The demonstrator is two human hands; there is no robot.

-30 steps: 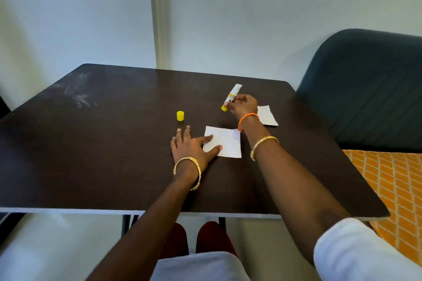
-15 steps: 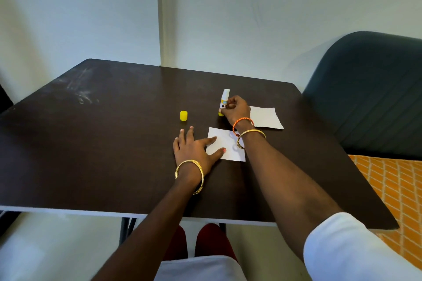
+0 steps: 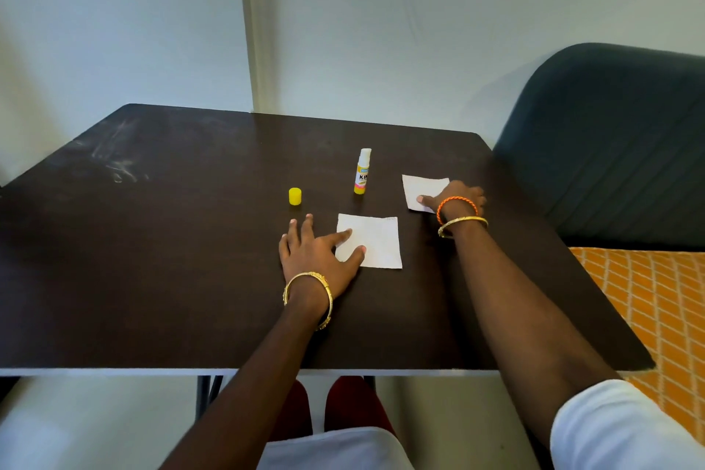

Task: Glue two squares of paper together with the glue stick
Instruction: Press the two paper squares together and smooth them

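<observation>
Glue stick (image 3: 362, 172) stands upright and uncapped on the dark desk (image 3: 152, 259), far of centre, with neither hand touching it. Its yellow cap (image 3: 295, 196) sits apart to the left, also upright.

Near paper square (image 3: 372, 240) lies flat at desk centre. Left hand (image 3: 314, 252) rests flat on the desk just left of it, fingers straight and spread; the index finger and thumb press on the square's left edge, the other fingers lie on bare desk. Nothing is gripped.

Far paper square (image 3: 421, 189) lies to the right of the glue stick, well apart from the near square. Right hand (image 3: 456, 198) lies over its near right corner, thumb tip on the sheet. The remaining fingers are hidden behind the wrist, so whether they curl under the paper or merely rest cannot be told.

Left wrist carries a gold bangle (image 3: 309, 298). Right wrist carries an orange bangle (image 3: 456, 204) and a gold one just nearer along the forearm.

Dark upholstered chair (image 3: 610, 145) stands at the right of the desk, above an orange patterned surface (image 3: 656, 298).
</observation>
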